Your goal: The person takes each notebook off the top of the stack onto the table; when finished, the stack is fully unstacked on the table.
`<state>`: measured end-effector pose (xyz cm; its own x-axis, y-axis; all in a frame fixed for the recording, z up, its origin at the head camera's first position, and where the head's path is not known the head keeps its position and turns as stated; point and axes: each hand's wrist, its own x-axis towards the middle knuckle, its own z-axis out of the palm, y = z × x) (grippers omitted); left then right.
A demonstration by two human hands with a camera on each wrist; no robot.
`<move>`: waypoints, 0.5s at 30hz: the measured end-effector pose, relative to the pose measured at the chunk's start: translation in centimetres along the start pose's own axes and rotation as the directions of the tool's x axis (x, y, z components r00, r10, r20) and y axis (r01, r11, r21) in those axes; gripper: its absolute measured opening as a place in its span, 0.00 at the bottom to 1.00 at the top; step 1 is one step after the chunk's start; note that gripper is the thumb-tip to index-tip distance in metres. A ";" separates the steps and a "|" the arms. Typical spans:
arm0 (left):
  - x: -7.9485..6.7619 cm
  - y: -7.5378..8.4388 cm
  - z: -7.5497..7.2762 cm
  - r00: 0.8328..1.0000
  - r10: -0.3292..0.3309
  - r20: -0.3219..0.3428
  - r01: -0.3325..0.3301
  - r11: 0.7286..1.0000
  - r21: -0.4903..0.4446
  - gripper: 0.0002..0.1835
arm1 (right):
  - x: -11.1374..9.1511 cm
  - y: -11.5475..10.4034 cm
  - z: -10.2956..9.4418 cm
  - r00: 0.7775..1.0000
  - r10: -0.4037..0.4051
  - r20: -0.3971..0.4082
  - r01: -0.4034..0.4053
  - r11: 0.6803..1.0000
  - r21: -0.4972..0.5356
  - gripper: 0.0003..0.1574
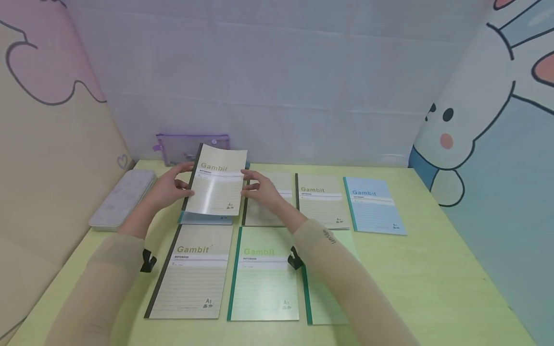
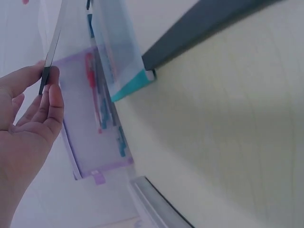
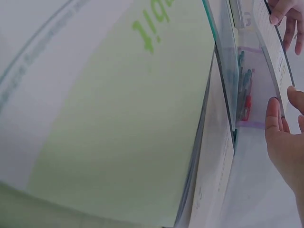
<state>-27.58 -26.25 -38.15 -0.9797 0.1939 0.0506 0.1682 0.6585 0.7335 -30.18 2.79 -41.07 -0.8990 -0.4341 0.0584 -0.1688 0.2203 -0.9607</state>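
Observation:
A cream Gambit notebook (image 1: 218, 185) with a dark spine is held raised and tilted in both hands. My left hand (image 1: 166, 190) pinches its spine edge between thumb and fingers, as the left wrist view also shows. At the opposite edge, my right hand (image 1: 264, 192) grips it with thumb and fingers. Below the raised notebook lies a blue notebook (image 1: 205, 218), mostly hidden by it. Another cream notebook (image 1: 264, 209) lies partly behind the right hand. Closer to the front is a cream notebook (image 1: 192, 274) with a dark spine.
Green notebooks (image 1: 264, 283) lie in the front row, one partly under the right sleeve. Further right are a cream notebook (image 1: 322, 202) and a blue notebook (image 1: 375, 206). A purple pencil case (image 1: 173, 144) with pens leans at the back; a grey flat case (image 1: 123, 199) sits left.

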 end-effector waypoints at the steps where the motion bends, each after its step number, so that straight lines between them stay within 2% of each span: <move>1: 0.1 0.4 0.0 1.000 -0.005 0.003 0.005 1.000 -0.009 0.46 | -0.1 -0.2 -0.3 1.000 -0.001 -0.017 0.001 1.000 0.006 0.40; 8: 0.6 3.5 0.1 0.999 0.041 0.008 -0.040 0.994 -0.104 0.47 | -0.7 -2.2 -2.9 0.994 0.000 -0.106 0.006 0.999 0.054 0.40; 15: 0.8 7.9 0.3 0.998 0.057 -0.002 -0.057 0.992 -0.110 0.50 | -1.3 -4.4 -6.7 0.992 -0.030 -0.122 0.040 0.996 0.083 0.39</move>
<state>-26.97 -20.67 -32.56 -0.9687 0.2299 0.0935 0.2107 0.5627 0.7994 -30.96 8.28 -35.12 -0.9363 -0.3302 0.1199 -0.1708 0.1297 -0.9767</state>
